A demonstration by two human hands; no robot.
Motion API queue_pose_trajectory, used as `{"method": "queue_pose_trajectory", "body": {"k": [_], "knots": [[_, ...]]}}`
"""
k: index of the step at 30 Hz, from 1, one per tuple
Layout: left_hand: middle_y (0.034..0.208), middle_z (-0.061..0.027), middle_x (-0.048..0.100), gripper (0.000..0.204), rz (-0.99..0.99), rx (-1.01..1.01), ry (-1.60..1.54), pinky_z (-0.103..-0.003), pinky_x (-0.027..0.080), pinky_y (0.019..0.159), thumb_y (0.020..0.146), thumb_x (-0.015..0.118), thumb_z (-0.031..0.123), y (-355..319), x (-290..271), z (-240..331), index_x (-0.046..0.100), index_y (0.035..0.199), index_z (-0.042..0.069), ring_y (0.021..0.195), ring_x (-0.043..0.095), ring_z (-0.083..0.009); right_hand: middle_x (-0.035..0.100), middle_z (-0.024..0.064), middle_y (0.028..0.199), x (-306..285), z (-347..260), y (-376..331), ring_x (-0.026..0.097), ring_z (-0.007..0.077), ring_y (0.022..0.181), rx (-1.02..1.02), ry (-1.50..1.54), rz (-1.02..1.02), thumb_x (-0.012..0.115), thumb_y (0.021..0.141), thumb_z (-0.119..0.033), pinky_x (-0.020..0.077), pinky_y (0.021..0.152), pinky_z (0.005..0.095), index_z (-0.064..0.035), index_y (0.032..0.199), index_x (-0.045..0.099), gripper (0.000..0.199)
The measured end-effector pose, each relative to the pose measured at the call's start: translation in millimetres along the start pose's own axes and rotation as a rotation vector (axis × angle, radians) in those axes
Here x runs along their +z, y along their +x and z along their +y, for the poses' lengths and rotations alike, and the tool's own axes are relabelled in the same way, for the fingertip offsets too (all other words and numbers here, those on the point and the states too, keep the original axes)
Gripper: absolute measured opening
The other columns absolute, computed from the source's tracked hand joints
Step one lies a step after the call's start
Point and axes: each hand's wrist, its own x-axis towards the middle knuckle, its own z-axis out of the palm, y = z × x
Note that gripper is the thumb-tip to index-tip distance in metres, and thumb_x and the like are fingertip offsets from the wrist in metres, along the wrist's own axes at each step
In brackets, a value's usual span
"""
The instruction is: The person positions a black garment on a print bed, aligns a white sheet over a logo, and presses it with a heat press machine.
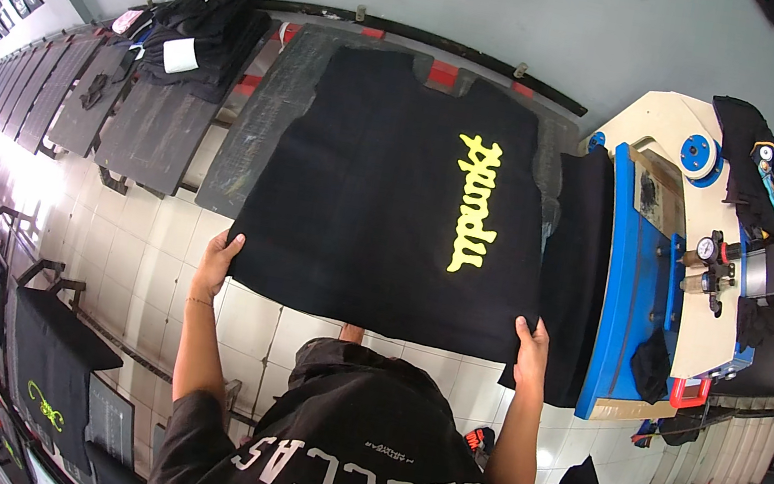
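A black shirt panel (365, 188) is spread out before me, its neckline side lying on a dark board (239, 153). Bright yellow lettering runs down its right half. At the near left corner my left hand (215, 264) is closed on the cloth, thumb on top. My right hand (530, 351) grips the near right corner in the same way. The near edge stretches between both hands, in front of my body and above the tiled floor. The fingers under the cloth are hidden.
Right of the panel, black cloth (573, 272) hangs next to a blue and cream machine (619, 309) with gauges. Dark boards (154, 129) run in a row to the left, with a pile of black garments (199, 35). Printed black panels (51, 381) lie on boards at lower left.
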Motion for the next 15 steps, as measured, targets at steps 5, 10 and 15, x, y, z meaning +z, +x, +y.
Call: {"method": "queue_pose_trajectory", "body": {"k": [5, 10, 15], "knots": [[0.116, -0.0119, 0.064, 0.042, 0.038, -0.138, 0.139, -0.030, 0.048, 0.090, 0.094, 0.063, 0.022, 21.7, -23.5, -48.0, 0.054, 0.126, -0.003, 0.101, 0.062, -0.0164, 0.067, 0.0065, 0.102, -25.4, 69.4, 19.5, 0.061, 0.0156, 0.095, 0.229, -0.091, -0.014, 0.067, 0.089, -0.021, 0.0462, 0.088, 0.0294, 0.0027, 0.110, 0.065, 0.031], [0.129, -0.0118, 0.058, 0.048, 0.019, 0.021, -0.231, -0.032, 0.040, 0.103, 0.092, 0.066, 0.018, 50.7, -0.4, -54.2, 0.049, 0.133, -0.002, 0.117, 0.055, -0.0189, 0.059, 0.0089, 0.126, -9.4, 97.8, 39.1, 0.049, 0.0197, 0.123, 0.245, -0.076, 0.114, 0.077, 0.079, -0.026, 0.0358, 0.103, 0.0347, -0.0004, 0.130, 0.051, 0.062], [0.119, -0.0092, 0.064, 0.043, -0.057, -0.244, -0.188, -0.031, 0.045, 0.099, 0.094, 0.063, 0.022, 41.2, -22.9, -80.7, 0.054, 0.128, -0.003, 0.109, 0.061, -0.0189, 0.061, 0.0082, 0.124, -29.2, 113.4, 36.8, 0.051, 0.0213, 0.120, 0.272, -0.101, -0.116, 0.076, 0.079, -0.025, 0.0305, 0.107, 0.0336, 0.0011, 0.128, 0.055, 0.059]]}}
